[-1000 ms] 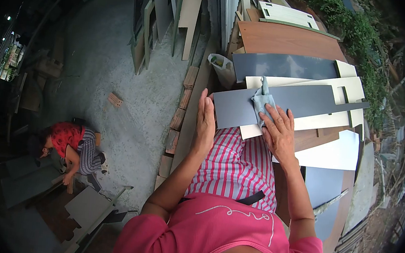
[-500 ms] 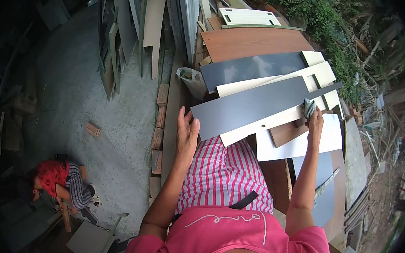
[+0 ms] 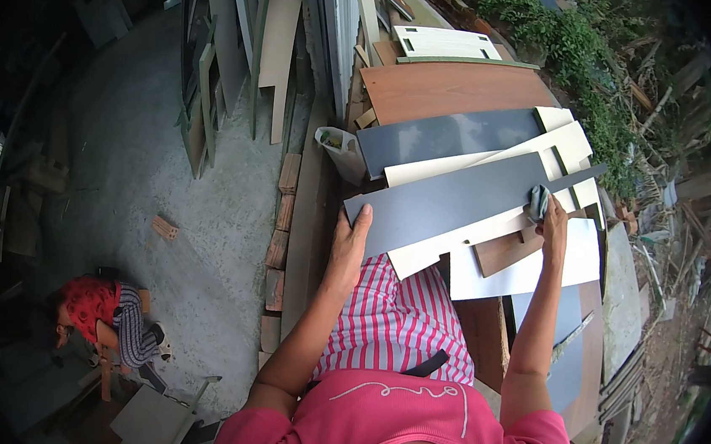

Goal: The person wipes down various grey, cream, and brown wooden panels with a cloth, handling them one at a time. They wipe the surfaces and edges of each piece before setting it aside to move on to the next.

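Observation:
A long grey board (image 3: 450, 198) lies slantwise in front of me on top of cream boards (image 3: 420, 257). Its left end is gripped by my left hand (image 3: 351, 243), thumb on the top face and fingers underneath or behind, partly hidden. At the board's right end, my right hand (image 3: 553, 225) is closed on a crumpled grey-green cloth (image 3: 538, 203), which touches the board near its edge. A narrow dark strip (image 3: 578, 176) sticks out just beyond the cloth. Below my right hand are a brown wooden piece (image 3: 507, 254) and a white panel (image 3: 585, 259).
More panels, one dark and glossy (image 3: 448, 133) and one reddish-brown (image 3: 456, 87), are stacked further off. A white sack (image 3: 340, 151) stands left of them. Bricks (image 3: 277, 245) line the concrete floor's edge. A person in red (image 3: 94, 305) bends low at the left. Plants (image 3: 557, 45) grow at upper right.
My left hand, open beside the board's left end before, has closed on it. My right hand with the cloth stays near the right end. The view has shifted slightly.

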Demonstrator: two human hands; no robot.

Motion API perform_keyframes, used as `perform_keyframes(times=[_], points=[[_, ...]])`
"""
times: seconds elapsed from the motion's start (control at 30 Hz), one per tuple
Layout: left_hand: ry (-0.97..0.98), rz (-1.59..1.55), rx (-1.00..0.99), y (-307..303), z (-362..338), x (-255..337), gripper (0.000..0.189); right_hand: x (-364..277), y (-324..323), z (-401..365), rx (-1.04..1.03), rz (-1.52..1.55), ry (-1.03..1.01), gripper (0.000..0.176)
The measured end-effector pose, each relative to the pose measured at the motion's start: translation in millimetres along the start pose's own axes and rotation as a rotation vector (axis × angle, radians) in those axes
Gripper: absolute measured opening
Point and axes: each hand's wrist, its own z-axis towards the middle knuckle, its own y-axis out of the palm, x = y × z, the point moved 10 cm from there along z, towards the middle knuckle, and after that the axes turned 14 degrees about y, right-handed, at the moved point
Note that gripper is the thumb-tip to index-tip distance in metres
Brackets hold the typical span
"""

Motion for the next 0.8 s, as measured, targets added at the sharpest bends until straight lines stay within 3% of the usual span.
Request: perform_keyframes(times=[0.27,0.37,0.47,0.63,0.7,0.73,0.77,0.8], points=[[0.000,-0.021,0.038,2,13,1,0.076,-14,8,17,0.000,-0.232,-0.047,0.045],[-0.017,-0.090,0.054,2,11,-3,0.071,-10,3,12,0.006,-0.143,-0.016,0.049],[-0.048,-0.383,0.097,12,8,2,0.055,2,-1,-1,0.053,-0.106,-0.041,0.057],[-0.061,-0.413,0.190,-4,0,1,0.050,8,10,-46,0.023,-0.026,-0.144,0.057],[-0.032,-0.463,0.209,-18,0,4,0.046,27,12,-50,-0.047,-0.050,-0.026,0.056],[-0.046,-0.535,0.218,-23,0,7,0.034,33,12,-48,-0.040,-0.047,-0.045,0.056],[-0.045,-0.528,0.228,-32,1,9,0.034,40,14,-43,-0.036,-0.042,-0.066,0.055],[-0.078,-0.575,0.245,-37,0,10,0.033,25,16,-48,0.022,-0.090,-0.280,0.052]])
